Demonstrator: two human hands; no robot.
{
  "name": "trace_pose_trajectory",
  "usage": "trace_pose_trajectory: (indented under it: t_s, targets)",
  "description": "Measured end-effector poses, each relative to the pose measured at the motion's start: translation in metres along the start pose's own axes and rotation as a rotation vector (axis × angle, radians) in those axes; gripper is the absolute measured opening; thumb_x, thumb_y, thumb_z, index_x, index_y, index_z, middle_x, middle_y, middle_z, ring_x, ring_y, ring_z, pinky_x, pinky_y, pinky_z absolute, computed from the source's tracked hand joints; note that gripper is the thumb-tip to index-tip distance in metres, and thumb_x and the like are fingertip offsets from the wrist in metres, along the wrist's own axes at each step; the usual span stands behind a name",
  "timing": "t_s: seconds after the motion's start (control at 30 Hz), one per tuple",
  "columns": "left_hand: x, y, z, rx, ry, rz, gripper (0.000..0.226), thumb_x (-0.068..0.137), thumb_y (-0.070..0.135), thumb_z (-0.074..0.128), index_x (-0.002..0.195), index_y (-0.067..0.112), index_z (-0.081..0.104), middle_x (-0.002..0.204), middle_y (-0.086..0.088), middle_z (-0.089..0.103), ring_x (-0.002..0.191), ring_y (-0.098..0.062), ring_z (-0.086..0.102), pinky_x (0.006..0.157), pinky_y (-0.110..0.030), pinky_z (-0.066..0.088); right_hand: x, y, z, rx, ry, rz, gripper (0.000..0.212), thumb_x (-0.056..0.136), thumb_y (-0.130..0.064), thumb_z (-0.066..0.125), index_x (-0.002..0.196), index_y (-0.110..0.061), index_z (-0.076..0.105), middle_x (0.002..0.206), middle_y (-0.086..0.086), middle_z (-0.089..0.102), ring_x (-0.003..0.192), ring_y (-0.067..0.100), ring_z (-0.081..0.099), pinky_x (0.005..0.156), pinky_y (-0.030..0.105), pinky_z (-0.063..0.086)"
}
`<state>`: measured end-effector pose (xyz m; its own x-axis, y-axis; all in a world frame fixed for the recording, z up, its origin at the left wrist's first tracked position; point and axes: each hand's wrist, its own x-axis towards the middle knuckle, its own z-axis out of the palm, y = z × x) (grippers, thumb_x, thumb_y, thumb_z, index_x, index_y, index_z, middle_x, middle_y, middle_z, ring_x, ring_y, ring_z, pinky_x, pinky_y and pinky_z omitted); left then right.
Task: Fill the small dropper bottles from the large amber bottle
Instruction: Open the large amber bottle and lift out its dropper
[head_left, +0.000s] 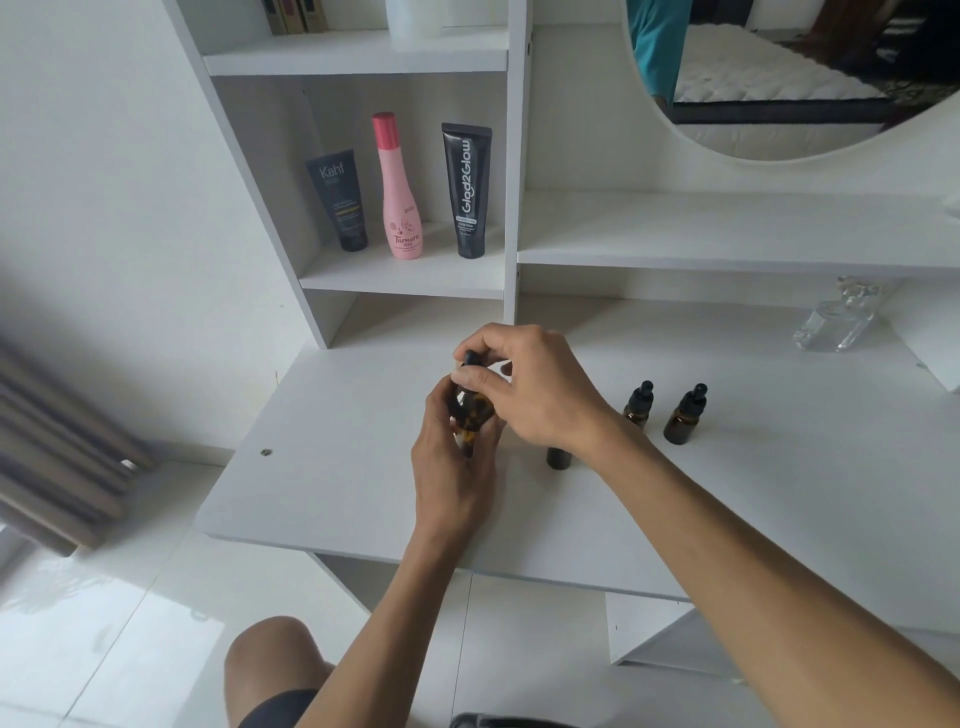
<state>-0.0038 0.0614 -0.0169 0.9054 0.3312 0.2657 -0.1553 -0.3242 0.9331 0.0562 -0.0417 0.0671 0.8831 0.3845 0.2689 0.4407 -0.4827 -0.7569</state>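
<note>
While both hands grip it, the amber bottle (470, 415) shows a black cap.

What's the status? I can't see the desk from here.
Left hand grips the amber bottle; right hand pinches its black dropper cap. Three small dropper bottles stand capped alongside. Nothing blocking.

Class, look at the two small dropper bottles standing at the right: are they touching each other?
Apart. The head view shows bare white desk between the left dropper bottle and the right dropper bottle.
</note>
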Motion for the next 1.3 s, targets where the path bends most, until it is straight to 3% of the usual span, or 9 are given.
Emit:
trace_pose_trajectory:
  t_s: [0.2, 0.27, 0.43, 0.57, 0.73, 0.87, 1.0, 1.17, 1.3]
  targets:
    - [0.0009, -0.0018, -0.0004, 0.006, -0.011, -0.011, 0.048, 0.096, 0.009, 0.066, 0.129, 0.036, 0.045, 0.107, 0.011, 0.065, 0.098, 0.009, 0.061, 0.077, -0.009, 0.046, -0.0002, 0.0005, 0.0, -0.014, -0.044, 0.021, 0.019, 0.089, -0.026, 0.073, 0.106, -0.021, 0.07, 0.097, -0.009, 0.071, 0.095, 0.003, 0.066, 0.079, 0.011, 0.048]
    - [0.0005, -0.0015, -0.0005, 0.011, -0.011, -0.001, 0.046, 0.096, 0.008, 0.066, 0.128, 0.034, 0.046, 0.106, 0.009, 0.066, 0.096, 0.009, 0.061, 0.076, -0.007, 0.045, -0.002, -0.0005, 0.0012, -0.007, -0.005, 0.037, 0.028, 0.082, -0.03, 0.08, 0.106, -0.02, 0.07, 0.094, -0.01, 0.071, 0.091, 0.001, 0.066, 0.078, 0.01, 0.05]
    - [-0.0004, 0.0022, -0.0016, -0.007, -0.012, 0.007, 0.047, 0.096, 0.004, 0.064, 0.128, 0.034, 0.045, 0.108, 0.016, 0.064, 0.098, 0.012, 0.061, 0.079, -0.003, 0.043, 0.0, 0.0001, 0.0007, 0.013, -0.004, 0.04, 0.02, 0.083, -0.019, 0.08, 0.101, -0.019, 0.072, 0.089, -0.01, 0.072, 0.088, 0.0, 0.068, 0.078, 0.004, 0.046]
    - [0.0004, 0.0004, -0.0007, -0.011, -0.018, 0.002, 0.048, 0.096, 0.005, 0.065, 0.138, 0.021, 0.048, 0.112, 0.011, 0.066, 0.1, 0.011, 0.062, 0.083, -0.002, 0.042, -0.0002, 0.0005, -0.0014, 0.051, -0.053, 0.036, 0.015, 0.089, -0.012, 0.072, 0.102, -0.019, 0.072, 0.091, -0.01, 0.072, 0.089, 0.004, 0.069, 0.084, 0.021, 0.055]
    - [0.0008, -0.0026, -0.0002, -0.012, -0.011, -0.02, 0.048, 0.095, 0.011, 0.066, 0.136, 0.028, 0.048, 0.112, 0.009, 0.067, 0.102, 0.003, 0.063, 0.082, -0.004, 0.043, 0.0003, 0.002, 0.0008, 0.079, -0.061, 0.026, 0.02, 0.093, -0.011, 0.067, 0.11, -0.02, 0.07, 0.102, -0.006, 0.073, 0.095, 0.012, 0.07, 0.092, 0.036, 0.057]
    - [-0.0008, 0.0001, -0.0007, -0.018, -0.006, -0.034, 0.05, 0.095, 0.005, 0.065, 0.129, 0.037, 0.047, 0.106, 0.016, 0.065, 0.098, 0.008, 0.062, 0.076, -0.007, 0.046, -0.0047, -0.0018, 0.003, 0.034, 0.045, 0.037, 0.034, 0.077, -0.027, 0.085, 0.107, -0.019, 0.071, 0.097, -0.008, 0.07, 0.089, 0.002, 0.064, 0.081, 0.012, 0.051]
    - [-0.001, 0.0015, -0.0011, -0.018, -0.004, -0.023, 0.058, 0.095, 0.004, 0.064, 0.125, 0.049, 0.042, 0.107, 0.021, 0.062, 0.098, 0.012, 0.06, 0.076, -0.013, 0.052, -0.0057, -0.0015, 0.0054, 0.007, 0.067, 0.042, 0.028, 0.078, -0.016, 0.084, 0.104, -0.017, 0.072, 0.09, -0.008, 0.072, 0.088, 0.003, 0.066, 0.075, 0.005, 0.046]
    - [-0.0002, 0.0019, -0.0009, -0.007, 0.001, -0.02, 0.057, 0.096, 0.008, 0.066, 0.126, 0.049, 0.04, 0.109, 0.022, 0.064, 0.1, 0.016, 0.06, 0.079, -0.006, 0.047, -0.0032, -0.0033, -0.0012, -0.007, -0.038, 0.026, 0.034, 0.084, -0.003, 0.073, 0.113, -0.021, 0.071, 0.097, -0.009, 0.072, 0.097, 0.009, 0.067, 0.094, 0.023, 0.052]
    - [-0.0003, 0.0004, -0.0003, -0.017, 0.003, -0.027, 0.056, 0.095, 0.007, 0.066, 0.128, 0.046, 0.042, 0.111, 0.019, 0.065, 0.1, 0.012, 0.061, 0.079, -0.008, 0.047, -0.0027, -0.0033, -0.0028, 0.011, -0.043, 0.035, 0.034, 0.083, -0.011, 0.076, 0.115, -0.022, 0.07, 0.104, -0.008, 0.072, 0.1, 0.006, 0.066, 0.096, 0.028, 0.053]
